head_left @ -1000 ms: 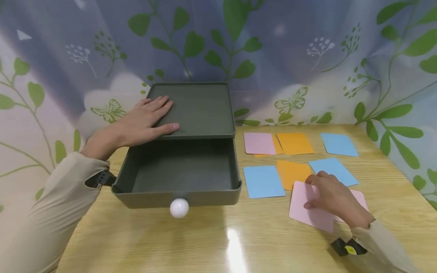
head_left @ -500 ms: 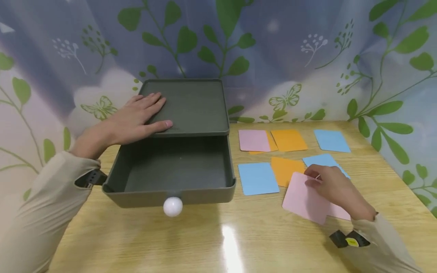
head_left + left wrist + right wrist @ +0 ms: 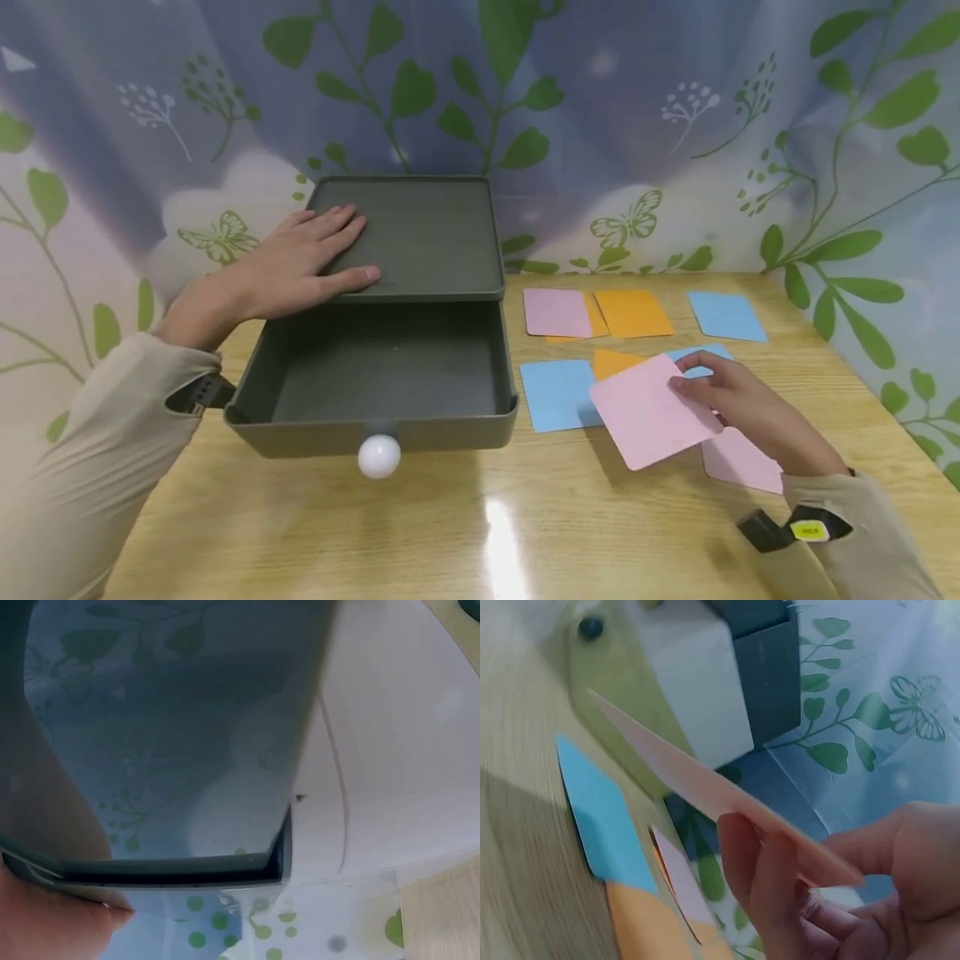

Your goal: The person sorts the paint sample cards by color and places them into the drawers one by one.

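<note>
My left hand (image 3: 303, 258) lies flat with spread fingers on the dark grey top of a drawer box (image 3: 427, 233). Beneath it the box's drawer (image 3: 382, 433) is pulled out, with a white round knob (image 3: 379, 457) on its front and nothing inside. Between thumb and fingers, my right hand (image 3: 738, 400) pinches a pink square card (image 3: 652, 412), held tilted above the table. In the right wrist view the same pink card (image 3: 697, 784) shows nearly edge-on, raised off the wood. A second pink card (image 3: 742, 461) lies on the table under my right wrist.
Blue cards (image 3: 557, 392), orange cards (image 3: 633, 313) and another pink card (image 3: 557, 312) lie in loose rows right of the box, some overlapping. Behind the wooden table (image 3: 420, 533) hangs a leaf-patterned curtain (image 3: 600, 125).
My right hand has picked up the upper pink card and tilted it off the table, uncovering more of the pink one below. The left hand stays on the box top.
</note>
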{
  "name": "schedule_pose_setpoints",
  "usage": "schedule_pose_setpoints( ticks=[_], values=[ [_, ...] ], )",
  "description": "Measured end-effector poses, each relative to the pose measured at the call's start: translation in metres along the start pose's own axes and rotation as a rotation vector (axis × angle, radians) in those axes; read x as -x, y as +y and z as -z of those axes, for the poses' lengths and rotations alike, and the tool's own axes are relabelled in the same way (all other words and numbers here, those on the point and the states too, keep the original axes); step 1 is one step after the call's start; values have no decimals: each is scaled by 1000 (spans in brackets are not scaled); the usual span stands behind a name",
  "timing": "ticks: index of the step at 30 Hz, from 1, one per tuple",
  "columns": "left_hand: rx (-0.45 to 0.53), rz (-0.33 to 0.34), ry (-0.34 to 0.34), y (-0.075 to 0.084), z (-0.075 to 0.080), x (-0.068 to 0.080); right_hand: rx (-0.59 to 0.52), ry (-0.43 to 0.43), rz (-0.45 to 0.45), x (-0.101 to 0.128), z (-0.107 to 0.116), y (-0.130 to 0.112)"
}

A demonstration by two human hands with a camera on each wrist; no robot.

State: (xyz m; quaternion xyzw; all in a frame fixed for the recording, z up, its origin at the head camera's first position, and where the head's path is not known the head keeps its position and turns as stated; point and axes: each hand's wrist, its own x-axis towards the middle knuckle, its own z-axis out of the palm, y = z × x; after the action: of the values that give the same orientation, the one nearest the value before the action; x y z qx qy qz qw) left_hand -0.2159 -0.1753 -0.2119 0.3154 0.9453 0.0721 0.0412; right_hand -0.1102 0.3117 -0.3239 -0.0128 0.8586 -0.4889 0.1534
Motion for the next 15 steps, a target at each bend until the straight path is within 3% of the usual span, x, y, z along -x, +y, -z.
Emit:
schedule_pose_setpoints(
  ticks=[4,8,15],
  values=[
    [6,4,3,-1,-2,1,-243,-105,-7,-2,-4,-1],
    [11,6,5,-1,-2,2,-404,-169,-12,-4,-11,-4],
    [1,3,0,0,-1,-1,-563,-130,-4,3,-14,-13]
  ],
)
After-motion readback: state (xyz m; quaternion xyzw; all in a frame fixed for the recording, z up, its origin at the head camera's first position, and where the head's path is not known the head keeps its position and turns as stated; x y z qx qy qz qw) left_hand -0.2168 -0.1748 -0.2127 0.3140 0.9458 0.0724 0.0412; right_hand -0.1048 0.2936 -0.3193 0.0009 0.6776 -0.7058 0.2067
